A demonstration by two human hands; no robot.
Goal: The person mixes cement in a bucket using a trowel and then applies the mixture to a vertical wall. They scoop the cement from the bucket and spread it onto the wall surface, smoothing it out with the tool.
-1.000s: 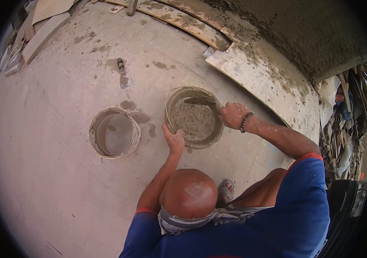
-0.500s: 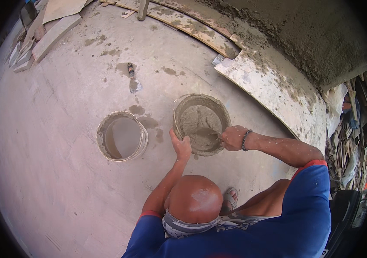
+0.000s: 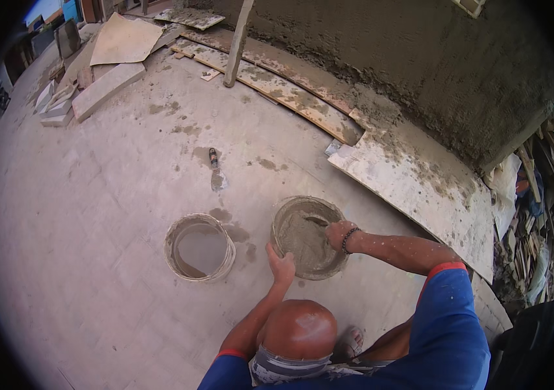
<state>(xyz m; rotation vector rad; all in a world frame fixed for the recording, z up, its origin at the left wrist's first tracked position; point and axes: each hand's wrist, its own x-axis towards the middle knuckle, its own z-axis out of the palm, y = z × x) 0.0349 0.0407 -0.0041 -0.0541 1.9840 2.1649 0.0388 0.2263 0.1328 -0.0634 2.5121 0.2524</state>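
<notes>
From my remote feed, I look down at a person in a blue shirt crouched at the lower centre of the frame over a bucket of grey mortar [image 3: 308, 237] just right of centre on the paved ground [image 3: 95, 273]. The left hand [image 3: 281, 263] sits on the bucket's near rim, fingers spread and curled over the edge, bracing it. The right hand [image 3: 337, 233], with a dark bracelet at the wrist, is closed around the handle of a trowel [image 3: 316, 221] whose blade lies in the mix at the bucket's far right side. A second bucket [image 3: 199, 247], mortar-stained, stands just to the left, apart from the first. A small trowel [image 3: 214, 166] lies on the ground above the two buckets. A mortar-spattered board [image 3: 420, 188] lies to the right of it at the foot of a rough plastered wall [image 3: 420, 71] across the upper right.
</notes>
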